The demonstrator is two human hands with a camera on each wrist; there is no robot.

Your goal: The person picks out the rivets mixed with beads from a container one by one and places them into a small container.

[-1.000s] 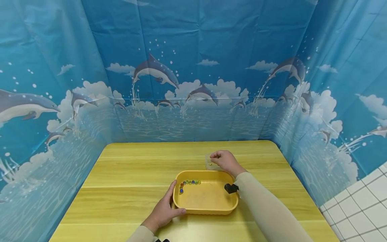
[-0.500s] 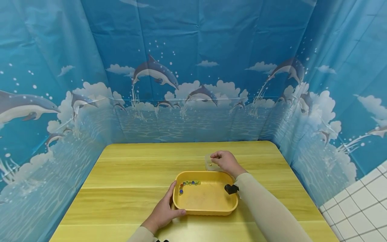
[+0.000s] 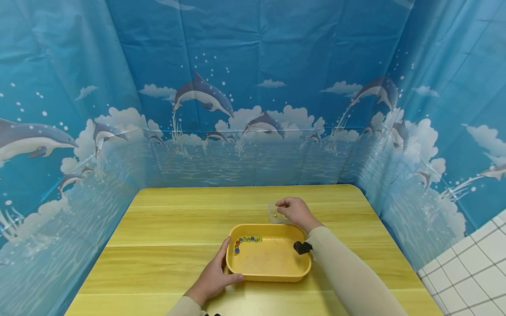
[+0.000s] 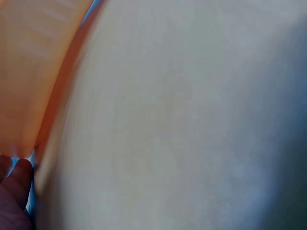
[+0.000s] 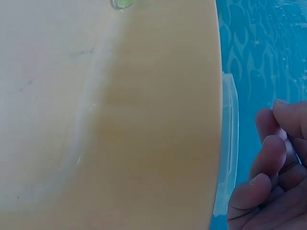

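Observation:
My left hand grips the near left corner of a yellow plastic tray, thumb at the front wall and fingers along the left side. Inside, several coloured glass marbles line the far left corner in an L shape. Beyond the tray, my right hand hovers over a small clear plastic container with a tiny gold-coloured thing in it. In the right wrist view the right fingers are curled and thumb and forefinger meet; nothing shows between them. A green marble appears at the top there.
The tray stands on a yellow wood-grain table. Blue dolphin-print sheets hang behind and on both sides. White tiles show at the lower right. A black wrist device overhangs the tray's right side.

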